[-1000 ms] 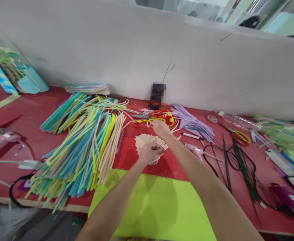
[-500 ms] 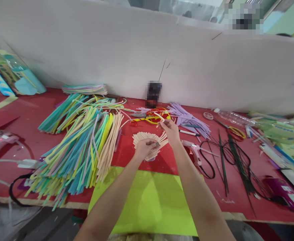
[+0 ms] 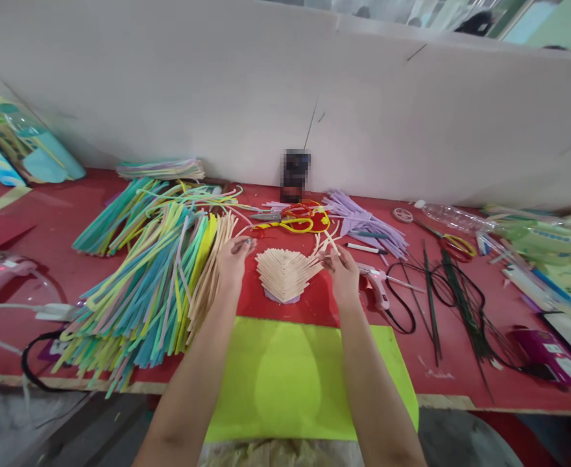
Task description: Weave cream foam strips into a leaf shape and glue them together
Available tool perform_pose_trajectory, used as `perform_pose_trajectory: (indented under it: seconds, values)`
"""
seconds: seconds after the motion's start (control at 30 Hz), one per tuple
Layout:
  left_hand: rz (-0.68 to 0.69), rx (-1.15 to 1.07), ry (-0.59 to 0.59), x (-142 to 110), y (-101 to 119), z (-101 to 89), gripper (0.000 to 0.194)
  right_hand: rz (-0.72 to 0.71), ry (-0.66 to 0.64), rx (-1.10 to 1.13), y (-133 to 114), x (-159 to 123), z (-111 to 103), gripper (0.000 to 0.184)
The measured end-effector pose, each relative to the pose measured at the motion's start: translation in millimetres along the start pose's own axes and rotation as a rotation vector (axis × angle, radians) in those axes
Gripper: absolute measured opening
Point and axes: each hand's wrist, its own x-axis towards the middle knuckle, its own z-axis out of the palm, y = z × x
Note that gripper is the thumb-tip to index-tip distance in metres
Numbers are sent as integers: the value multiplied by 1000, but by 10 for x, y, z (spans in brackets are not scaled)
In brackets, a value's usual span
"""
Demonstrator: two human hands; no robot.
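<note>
A fan-shaped piece made of cream pipe cleaners [image 3: 285, 272] lies on the red mat, with lavender showing at its lower edge. My right hand [image 3: 342, 269] is at its right side, fingers pinched on a cream pipe cleaner [image 3: 331, 242] that sticks up from them. Loose cream ends also rise just left of those fingers. My left hand [image 3: 233, 259] is apart from the piece, beside the bundle of peach pipe cleaners [image 3: 206, 285]. Its fingers are curled together; what they hold, if anything, is too small to make out.
Multicoloured pipe cleaners [image 3: 144, 285] heap on the left. Yellow-handled scissors [image 3: 295, 224] and lavender pipe cleaners [image 3: 363, 224] lie behind the piece. A pink glue gun [image 3: 377, 285] with a black cord sits right, near dark wires [image 3: 465, 311]. A yellow-green sheet [image 3: 285, 383] covers the front edge.
My left hand has left the cream piece and moved left to the peach bundle. My right hand has come down a little, lowering its pipe cleaner beside the piece.
</note>
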Motion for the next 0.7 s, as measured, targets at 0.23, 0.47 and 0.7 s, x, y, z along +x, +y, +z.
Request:
perform_pose_trajectory:
  seconds: [0.23,0.47,0.7]
  values:
    - [114,200,113,41,-23,-162,20,-23,-22,-121,38,-68,-14,31]
    - [128,356,96,30,-32,-214,17,-36,-48,-129,-8,-106,40,29]
    - [217,712,131,-17,102,-294,18,-58,-67,-107,-69,-121,43,30]
